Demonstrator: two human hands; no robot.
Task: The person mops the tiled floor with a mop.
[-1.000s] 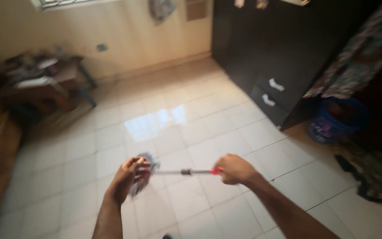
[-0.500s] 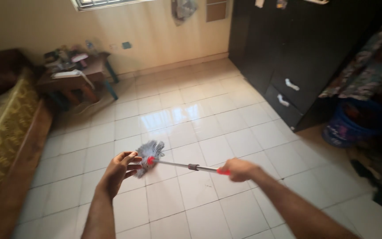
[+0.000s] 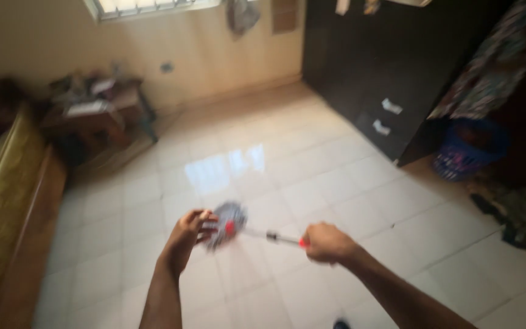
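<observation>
between the two hands, above the pale glossy tiled floor (image 3: 312,158), runs a short silver metal-handled duster with a fluffy grey head and red fittings (image 3: 248,230). the right hand (image 3: 327,242) is closed in a fist around the handle's red end. the left hand (image 3: 191,234) has its fingers loosely curled against the grey head, touching it. far ahead of the left hand stands a cluttered brown wooden side table (image 3: 101,113); well beyond the right hand are a dark wardrobe with drawers (image 3: 391,73) and a blue plastic basket (image 3: 470,149).
</observation>
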